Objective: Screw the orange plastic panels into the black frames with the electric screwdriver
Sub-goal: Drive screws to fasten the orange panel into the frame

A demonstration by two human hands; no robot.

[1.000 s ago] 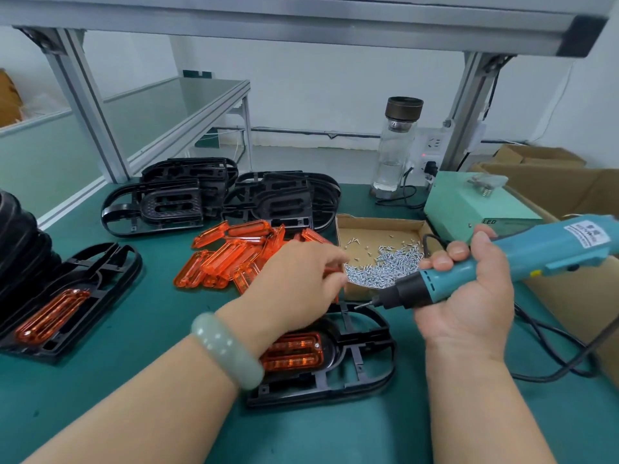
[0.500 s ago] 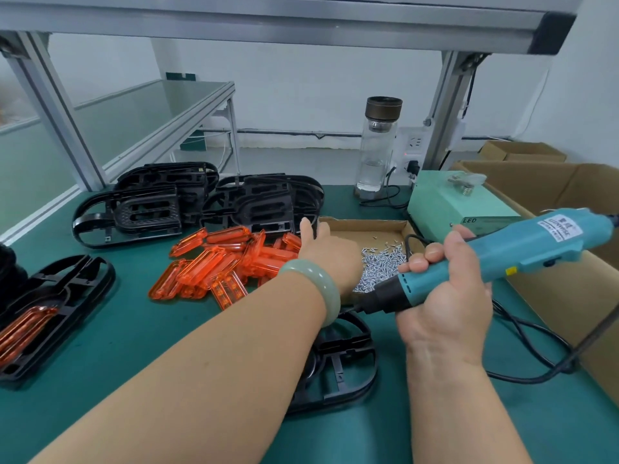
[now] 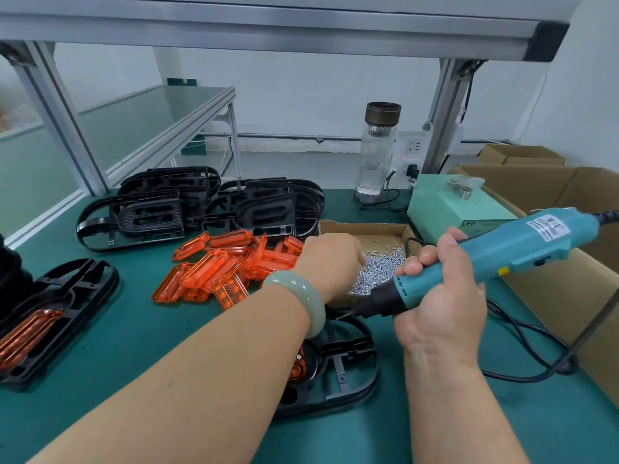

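Screwdriver: teal electric screwdriver [image 3: 522, 249], right hand [image 3: 442, 303] curled round its barrel, bit pointing left.
Frame: black oval plastic frame [image 3: 373, 373] on the green worktop [image 3: 140, 333], under the left forearm, below the bit.
Left hand [image 3: 331, 262]: fingertips down among small silver screws [image 3: 378, 269]; whether they pinch one cannot be told.
Panels: heap of clear orange plastic panels [image 3: 227, 266], just left of that hand.
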